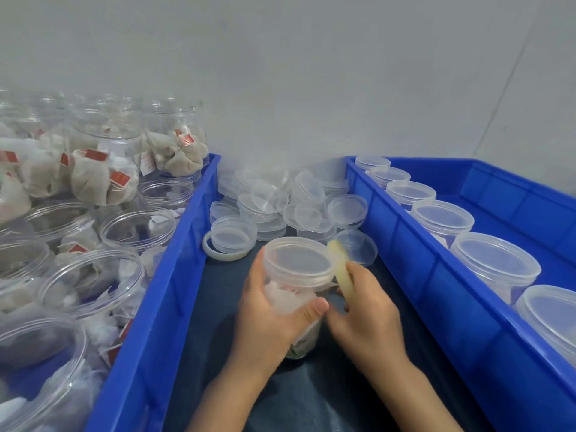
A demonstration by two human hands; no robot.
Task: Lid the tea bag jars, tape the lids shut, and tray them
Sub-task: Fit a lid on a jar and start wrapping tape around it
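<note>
Grey wall behind, dark tabletop (218, 307) between two blue bins. Left hand (268, 319) wraps lidded jar (296, 285) at centre, thumb across front. Right hand (364, 319) grips tape roll (341, 269), held against lid rim.

Risk: tape could land crooked or miss seam if jar turns in loose hold; lid may lift if not seated.

Left bin (174, 260): open jars of tea bags. Right bin (405, 232): row of lidded jars. Loose lids (280, 201) heaped between, spare tape roll (218, 254) alongside.
</note>
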